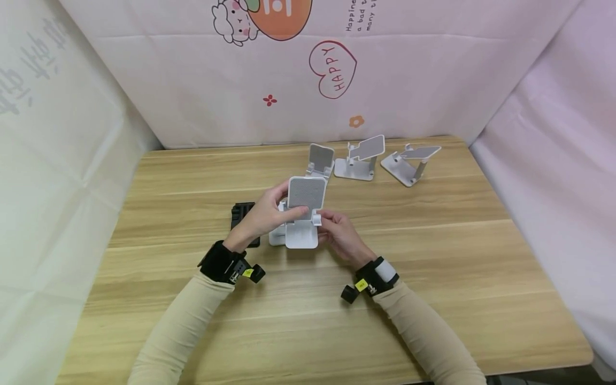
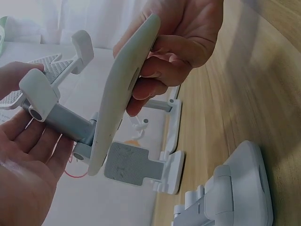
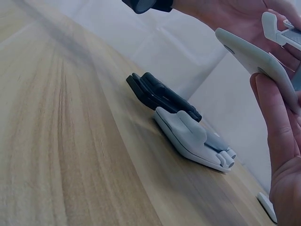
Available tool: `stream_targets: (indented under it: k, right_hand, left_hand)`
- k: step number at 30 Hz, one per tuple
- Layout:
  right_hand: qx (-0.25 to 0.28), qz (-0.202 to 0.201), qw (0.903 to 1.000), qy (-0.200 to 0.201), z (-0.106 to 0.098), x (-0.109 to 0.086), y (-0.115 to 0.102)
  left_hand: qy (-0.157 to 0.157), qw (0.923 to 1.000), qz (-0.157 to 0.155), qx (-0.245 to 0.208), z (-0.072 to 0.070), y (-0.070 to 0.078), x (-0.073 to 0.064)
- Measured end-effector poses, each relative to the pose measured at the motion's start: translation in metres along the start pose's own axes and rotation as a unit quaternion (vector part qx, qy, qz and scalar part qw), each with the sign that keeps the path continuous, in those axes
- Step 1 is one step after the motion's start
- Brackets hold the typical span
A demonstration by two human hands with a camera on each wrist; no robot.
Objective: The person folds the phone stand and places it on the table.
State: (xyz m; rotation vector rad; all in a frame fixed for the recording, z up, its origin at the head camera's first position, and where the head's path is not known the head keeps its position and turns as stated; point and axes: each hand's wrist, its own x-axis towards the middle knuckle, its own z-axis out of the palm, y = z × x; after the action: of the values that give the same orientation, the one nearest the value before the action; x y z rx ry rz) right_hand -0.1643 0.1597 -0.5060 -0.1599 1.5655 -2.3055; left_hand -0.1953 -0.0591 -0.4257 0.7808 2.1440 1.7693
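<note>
A white phone stand with a grey textured pad is held unfolded above the table by both hands. My left hand grips its pad plate, the thumb lying over the grey pad and the fingers behind, beside the hinged arm. On the other side, my right hand pinches the flat base, with its fingers curled against the underside. Below the held stand, partly covered by it in the head view, a folded white stand lies on the table.
A black folded stand lies left of the white one, partly behind my left wrist. Toward the back edge stand three unfolded white stands: one straight ahead, another right of it, and a third farther right. A printed cloth hangs behind the table.
</note>
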Motion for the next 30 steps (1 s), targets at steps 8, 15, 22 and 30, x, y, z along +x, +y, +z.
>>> stream_targets:
  k: [8, 15, 22, 30]
  right_hand:
    - [-0.008, -0.004, 0.9999, -0.008, -0.0012, 0.0004, 0.0018]
    - [-0.006, 0.001, 1.0000, -0.001, -0.0001, -0.0003, 0.0012]
    - [-0.005, 0.005, 1.0000, 0.004, 0.0004, -0.0003, 0.0004]
    - [-0.012, 0.007, 0.9999, -0.005, -0.0002, 0.0002, 0.0016]
  left_hand:
    - [0.011, 0.9998, 0.004, 0.014, -0.0004, 0.0019, 0.0002]
    - [0.017, 0.9996, 0.003, 0.021, -0.0004, 0.0018, 0.0001]
    - [0.028, 0.9993, 0.006, 0.022, -0.0007, -0.0013, 0.0008]
    - [0.041, 0.9988, 0.008, 0.027, 0.0007, -0.0028, -0.0001]
